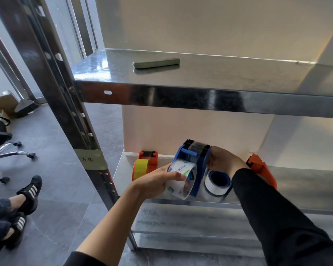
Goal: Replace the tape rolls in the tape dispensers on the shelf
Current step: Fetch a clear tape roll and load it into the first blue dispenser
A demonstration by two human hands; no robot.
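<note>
A blue tape dispenser [197, 162] stands on the lower metal shelf [306, 181], its cutter end pointing up. My right hand [222, 160] grips its right side. My left hand [158, 181] holds a clear tape roll [183, 179] with a white printed core, pressed against the dispenser's left side at the hub. A white tape roll with a blue core [217, 182] lies on the shelf just right of the dispenser. An orange dispenser with a yellow roll [145, 166] stands at the left. Another orange dispenser [261, 169] lies behind my right forearm, partly hidden.
A grey-green flat case [156, 63] lies on the upper shelf [181, 96]. The shelf's upright post [81, 131] stands at the left with a taped label. Another person's legs and striped shoes [30, 192] and an office chair base [8, 156] are on the floor at the left.
</note>
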